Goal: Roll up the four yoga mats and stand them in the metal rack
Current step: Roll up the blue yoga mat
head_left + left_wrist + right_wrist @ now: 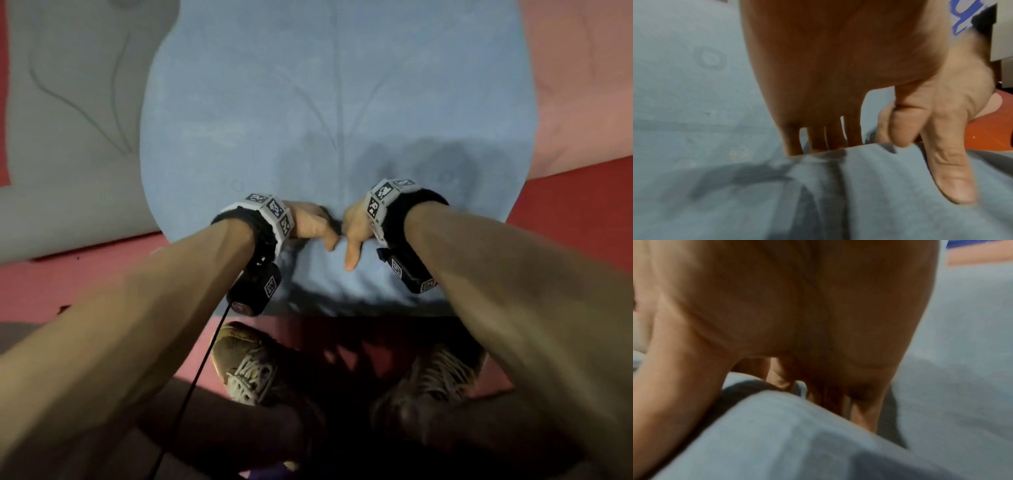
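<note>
A blue yoga mat [335, 102] lies flat on the floor and stretches away from me. Its near end is turned over into a loose roll [342, 287]. My left hand [308, 224] and right hand [356, 229] sit side by side on top of the roll's middle, almost touching. In the left wrist view the left hand [828, 73] has its fingers down behind the fold [859, 194] and its thumb curled on the edge. The right wrist view shows the right hand [797, 305] wrapped over the roll [787, 434] the same way. The fingertips are hidden behind the fold. No metal rack is in view.
A grey mat [68, 137] lies to the left of the blue one and a pink mat [582, 85] to the right, all on red flooring [102, 274]. My shoes [246, 370] stand just behind the roll. A black cable [202, 370] hangs from the left wrist.
</note>
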The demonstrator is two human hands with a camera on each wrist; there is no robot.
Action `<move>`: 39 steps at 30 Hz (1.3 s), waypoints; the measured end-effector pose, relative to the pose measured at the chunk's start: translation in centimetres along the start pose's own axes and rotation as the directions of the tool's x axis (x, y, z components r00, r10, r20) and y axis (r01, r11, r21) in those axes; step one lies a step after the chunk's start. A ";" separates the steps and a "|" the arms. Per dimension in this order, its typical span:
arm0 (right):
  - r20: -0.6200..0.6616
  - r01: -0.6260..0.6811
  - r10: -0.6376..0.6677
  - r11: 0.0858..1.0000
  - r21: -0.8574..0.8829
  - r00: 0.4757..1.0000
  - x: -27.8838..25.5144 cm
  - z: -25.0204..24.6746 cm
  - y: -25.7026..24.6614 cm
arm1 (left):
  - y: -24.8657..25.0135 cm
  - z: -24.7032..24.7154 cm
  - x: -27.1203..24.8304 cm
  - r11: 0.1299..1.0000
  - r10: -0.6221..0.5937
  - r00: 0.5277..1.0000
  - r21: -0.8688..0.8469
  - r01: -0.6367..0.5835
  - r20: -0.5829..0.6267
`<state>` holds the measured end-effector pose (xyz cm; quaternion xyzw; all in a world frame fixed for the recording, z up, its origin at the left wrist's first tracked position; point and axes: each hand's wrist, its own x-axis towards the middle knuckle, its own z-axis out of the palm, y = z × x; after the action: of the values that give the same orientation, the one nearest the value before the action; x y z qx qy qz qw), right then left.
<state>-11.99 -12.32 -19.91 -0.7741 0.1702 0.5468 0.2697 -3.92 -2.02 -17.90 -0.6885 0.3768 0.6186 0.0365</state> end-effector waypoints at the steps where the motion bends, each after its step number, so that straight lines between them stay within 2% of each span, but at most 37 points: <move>1: 0.004 0.030 -0.030 0.999 0.013 1.000 -1.3 0.2 -0.1 | -0.1 0.1 -0.8 1.000 0.009 1.000 0.025 -0.009 0.005; 3: -0.062 0.051 -0.047 0.996 0.068 0.997 -3.5 0.5 -0.2 | -0.1 0.1 -2.5 0.990 0.030 0.999 0.136 -0.024 -0.040; 6: -0.249 0.091 -0.058 0.988 0.124 0.967 -6.3 -0.2 0.2 | 0.1 -0.1 -4.7 0.966 0.100 0.986 0.252 -0.064 -0.130; 12: -0.424 0.088 -0.034 0.990 0.107 0.905 -12.0 -2.6 -0.3 | 2.9 -2.6 -8.4 0.960 0.124 0.952 0.277 -0.043 -0.280; 16: -0.416 0.038 -0.013 0.998 0.051 0.909 -14.6 -3.7 -1.6 | 4.5 -5.2 -11.0 0.977 0.120 0.930 0.207 -0.049 -0.348; 20: -0.526 0.044 -0.006 0.997 0.061 0.850 -16.7 -4.6 -2.0 | 5.3 -6.1 -13.7 0.977 0.170 0.904 0.186 -0.103 -0.393; 22: -0.551 0.067 -0.008 0.994 0.087 0.834 -17.2 -4.8 -2.0 | 5.3 -5.7 -14.4 0.956 0.223 0.876 0.270 -0.111 -0.429; 25: -0.538 0.088 -0.011 0.989 0.117 0.843 -16.8 -4.3 -2.1 | 5.1 -4.8 -14.4 0.902 0.241 0.852 0.431 -0.019 -0.465; 27: -0.537 0.103 -0.022 0.987 0.120 0.843 -16.5 -3.9 -2.3 | 4.7 -4.7 -13.7 0.912 0.209 0.843 0.410 0.015 -0.496; 29: -0.561 0.099 -0.042 0.993 0.071 0.826 -16.5 -3.4 -2.6 | 4.1 -4.6 -13.2 0.945 0.180 0.856 0.328 -0.013 -0.484; 32: -0.584 0.047 -0.079 0.996 -0.070 0.808 -16.3 -2.5 -3.2 | 3.3 -4.8 -12.8 0.981 0.134 0.903 0.187 -0.060 -0.409; 35: -0.617 0.021 -0.073 0.996 -0.092 0.784 -15.7 -1.8 -3.4 | 3.0 -4.7 -12.6 0.990 0.103 0.940 0.123 -0.065 -0.325; 37: -0.595 0.024 -0.045 0.999 -0.043 0.802 -15.1 -1.4 -3.2 | 2.9 -4.1 -12.1 0.992 0.097 0.954 0.107 -0.069 -0.284; 39: -0.547 0.031 -0.020 0.999 0.011 0.837 -14.3 -0.9 -2.8 | 2.8 -3.1 -11.6 0.990 0.099 0.946 0.128 -0.062 -0.309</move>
<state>-14.65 -11.13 -5.56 -0.8975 0.2351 0.2980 0.2247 -2.37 -0.14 -5.82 -0.7589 0.4410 0.4790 -0.0092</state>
